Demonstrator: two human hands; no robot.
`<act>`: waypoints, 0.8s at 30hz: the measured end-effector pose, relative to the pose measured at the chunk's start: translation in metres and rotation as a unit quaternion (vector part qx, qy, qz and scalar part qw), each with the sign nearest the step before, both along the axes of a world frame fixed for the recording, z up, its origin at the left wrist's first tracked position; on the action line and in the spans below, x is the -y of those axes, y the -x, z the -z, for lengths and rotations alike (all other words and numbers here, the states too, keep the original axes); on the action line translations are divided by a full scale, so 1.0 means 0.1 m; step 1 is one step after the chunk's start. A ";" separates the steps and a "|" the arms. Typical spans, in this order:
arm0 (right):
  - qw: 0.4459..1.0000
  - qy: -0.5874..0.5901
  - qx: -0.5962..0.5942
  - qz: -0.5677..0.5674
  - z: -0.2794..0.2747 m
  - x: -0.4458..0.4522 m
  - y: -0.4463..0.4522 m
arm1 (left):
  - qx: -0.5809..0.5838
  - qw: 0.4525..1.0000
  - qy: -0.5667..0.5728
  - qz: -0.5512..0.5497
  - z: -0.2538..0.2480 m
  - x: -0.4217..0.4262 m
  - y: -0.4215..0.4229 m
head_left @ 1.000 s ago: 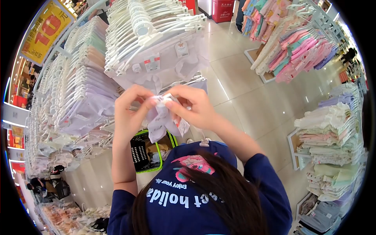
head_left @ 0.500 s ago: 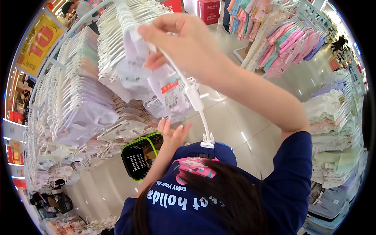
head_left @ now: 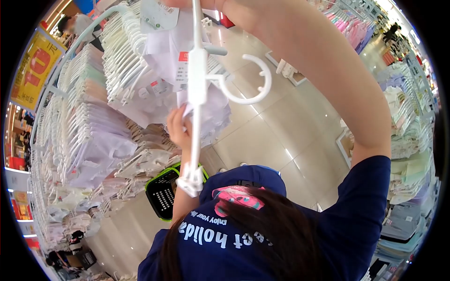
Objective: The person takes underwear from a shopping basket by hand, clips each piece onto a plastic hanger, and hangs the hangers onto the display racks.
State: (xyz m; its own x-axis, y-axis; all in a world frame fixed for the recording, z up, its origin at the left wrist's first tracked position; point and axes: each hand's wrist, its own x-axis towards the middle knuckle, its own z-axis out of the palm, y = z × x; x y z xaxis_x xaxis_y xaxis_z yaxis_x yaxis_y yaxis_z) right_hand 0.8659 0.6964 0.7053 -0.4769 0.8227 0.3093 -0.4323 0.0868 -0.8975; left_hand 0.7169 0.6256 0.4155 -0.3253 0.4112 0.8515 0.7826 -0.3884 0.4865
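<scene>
At the top edge of the head view, my right hand [head_left: 218,3] is partly cut off, closed at the upper end of a white clip hanger [head_left: 197,77]. The hanger runs down toward me, its round hook pointing right and its lower clip in front of my left forearm. Behind it is a pale lavender garment [head_left: 164,40] with a card label [head_left: 159,15] and a red-and-white price tag [head_left: 182,70]. My left hand [head_left: 180,129] is lower down, its fingers curled at the garment's lower part. The hanger hides some of these fingers.
A rack [head_left: 110,14] packed with pale clothes on white hangers stands at left, beside a yellow price sign [head_left: 36,70]. A black basket with a green rim [head_left: 161,218] sits on the tiled floor [head_left: 262,136]. More clothes [head_left: 408,173] hang at right.
My right hand has moved up to the view's top edge. The hanger has swung left and nearer the camera. My left hand has risen from below the garment and its fingers have curled at it.
</scene>
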 end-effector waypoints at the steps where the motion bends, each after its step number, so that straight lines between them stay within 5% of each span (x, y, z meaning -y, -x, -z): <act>1: 0.999 0.033 0.000 0.039 -0.08 0.10 0.02 | 0.025 1.000 0.003 -0.017 -0.22 0.09 -0.07; 2: 0.998 0.038 -0.015 0.045 -0.08 0.10 0.01 | 0.125 0.992 -0.008 0.011 -0.26 0.11 -0.09; 4: 0.998 0.018 -0.061 0.025 0.03 0.01 -0.04 | 0.132 0.990 -0.052 -0.021 -0.40 0.14 -0.03; 7: 0.994 0.058 -0.069 0.062 0.13 -0.11 -0.15 | 0.354 0.933 -0.042 0.056 -0.66 0.29 0.02; 10: 0.990 0.066 -0.082 0.093 0.38 -0.31 -0.34 | 0.414 0.890 -0.052 0.183 -0.90 0.42 0.11; 12: 0.991 0.007 -0.078 0.109 0.62 -0.40 -0.49 | 0.327 0.923 0.022 0.200 -0.98 0.51 0.25; 18: 0.956 0.251 -0.118 0.097 1.35 -0.39 -0.87 | 0.168 0.934 0.173 0.262 -1.15 0.66 0.33; 24: 0.906 0.360 -0.211 0.069 1.95 -0.30 -1.05 | -0.196 0.939 0.234 0.156 -1.21 0.64 0.28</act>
State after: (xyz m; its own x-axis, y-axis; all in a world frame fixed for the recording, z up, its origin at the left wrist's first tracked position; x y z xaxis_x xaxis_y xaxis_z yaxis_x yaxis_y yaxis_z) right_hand 0.9705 0.7263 0.5099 -0.3181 0.9267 -0.2003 -0.7796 -0.3759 -0.5009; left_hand 0.6888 0.5615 0.5366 0.1741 0.7932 0.5836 0.8214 -0.4438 0.3583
